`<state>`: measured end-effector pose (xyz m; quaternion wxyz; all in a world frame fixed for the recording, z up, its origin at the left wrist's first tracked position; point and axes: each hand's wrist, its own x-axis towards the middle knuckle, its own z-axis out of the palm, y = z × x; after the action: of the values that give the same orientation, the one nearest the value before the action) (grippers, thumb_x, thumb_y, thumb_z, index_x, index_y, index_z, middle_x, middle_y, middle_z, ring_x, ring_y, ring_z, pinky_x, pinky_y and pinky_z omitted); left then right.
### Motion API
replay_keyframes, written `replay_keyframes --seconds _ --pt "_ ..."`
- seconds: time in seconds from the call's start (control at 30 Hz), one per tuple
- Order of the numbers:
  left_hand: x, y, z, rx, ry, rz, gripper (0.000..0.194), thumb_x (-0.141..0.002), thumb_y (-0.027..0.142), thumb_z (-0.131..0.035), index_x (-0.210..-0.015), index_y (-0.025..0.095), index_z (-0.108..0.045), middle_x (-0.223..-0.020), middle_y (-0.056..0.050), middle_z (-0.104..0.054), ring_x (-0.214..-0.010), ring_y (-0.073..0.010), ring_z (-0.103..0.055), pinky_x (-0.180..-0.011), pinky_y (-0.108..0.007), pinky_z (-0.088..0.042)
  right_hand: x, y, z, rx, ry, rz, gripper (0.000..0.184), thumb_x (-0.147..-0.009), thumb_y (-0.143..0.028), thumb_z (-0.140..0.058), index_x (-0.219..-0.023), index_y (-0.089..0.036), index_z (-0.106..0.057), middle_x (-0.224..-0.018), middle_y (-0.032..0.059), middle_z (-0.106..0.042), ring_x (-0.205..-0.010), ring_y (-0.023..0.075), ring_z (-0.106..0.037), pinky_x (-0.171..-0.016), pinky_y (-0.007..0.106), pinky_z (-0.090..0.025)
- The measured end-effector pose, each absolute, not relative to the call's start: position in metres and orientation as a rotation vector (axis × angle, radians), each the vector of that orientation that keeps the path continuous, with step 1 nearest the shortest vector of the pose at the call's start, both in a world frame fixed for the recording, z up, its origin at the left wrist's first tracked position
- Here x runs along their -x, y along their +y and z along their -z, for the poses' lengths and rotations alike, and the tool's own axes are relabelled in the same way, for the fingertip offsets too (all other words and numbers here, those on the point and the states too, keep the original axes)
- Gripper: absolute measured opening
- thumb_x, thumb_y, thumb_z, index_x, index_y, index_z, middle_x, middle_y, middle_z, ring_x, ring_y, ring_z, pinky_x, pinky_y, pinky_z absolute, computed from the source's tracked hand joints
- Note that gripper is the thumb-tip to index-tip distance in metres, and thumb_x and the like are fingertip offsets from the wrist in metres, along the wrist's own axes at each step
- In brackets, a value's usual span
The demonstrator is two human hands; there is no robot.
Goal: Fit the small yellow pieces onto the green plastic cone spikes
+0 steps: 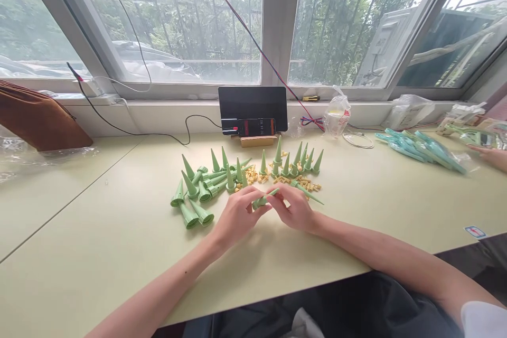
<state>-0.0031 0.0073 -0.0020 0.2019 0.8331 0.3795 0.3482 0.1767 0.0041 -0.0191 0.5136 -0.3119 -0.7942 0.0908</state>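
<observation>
Green cone (259, 202), held at fingertips (268, 207), between left hand (238, 212) and right hand (295, 211)

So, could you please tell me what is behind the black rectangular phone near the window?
Behind the phone stands a larger, flat black panel, with a grey window frame beyond. The phone covers some of the panel's lower part; what lies behind the panel is hidden.
</observation>
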Motion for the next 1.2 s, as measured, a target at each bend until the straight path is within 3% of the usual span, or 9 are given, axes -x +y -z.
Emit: replay_keyframes --seconds 0.2,0.57,1.2 --pt "0.003 0.005 -0.004 -2.277 1.149 -1.105 0.014 -0.088 0.033 -0.060 -0.094 0.022 -0.066 -0.099 -0.003 -0.064 -0.047 -0.0053 -0.044 -0.052 -0.022 -0.043 -0.182 0.009 0.020 0.792 -1.800 -0.220 0.017 -0.098 -0.030 -0.043 -0.090 -0.020 -0.054 -0.075 0.0030 -0.060 -0.054 0.0109 -0.051 -0.051 0.024 -0.042" --pt "0.002 0.005 0.002 -2.361 1.066 -1.040 0.023 -0.093 0.028 -0.051 -0.074 0.019 -0.062 -0.068 0.001 -0.059 -0.049 -0.0076 -0.044 -0.053 -0.021 -0.039 -0.182 0.014 0.021 0.841 -1.563 -0.290 0.013 -0.099 -0.027 -0.039 -0.097 -0.020 -0.050 -0.083 0.0014 -0.052 -0.052 0.0077 -0.049 -0.053 0.024 -0.046" --pt "-0.003 0.003 0.010 -2.516 0.918 -0.890 0.034 -0.096 0.026 -0.044 -0.064 0.017 -0.047 -0.056 0.004 -0.045 -0.051 -0.0075 -0.036 -0.053 -0.021 -0.030 -0.183 0.018 0.032 0.880 -1.528 -0.418 0.008 -0.097 -0.026 -0.040 -0.096 -0.022 -0.046 -0.086 -0.0001 -0.048 -0.054 0.0072 -0.049 -0.052 0.023 -0.045"
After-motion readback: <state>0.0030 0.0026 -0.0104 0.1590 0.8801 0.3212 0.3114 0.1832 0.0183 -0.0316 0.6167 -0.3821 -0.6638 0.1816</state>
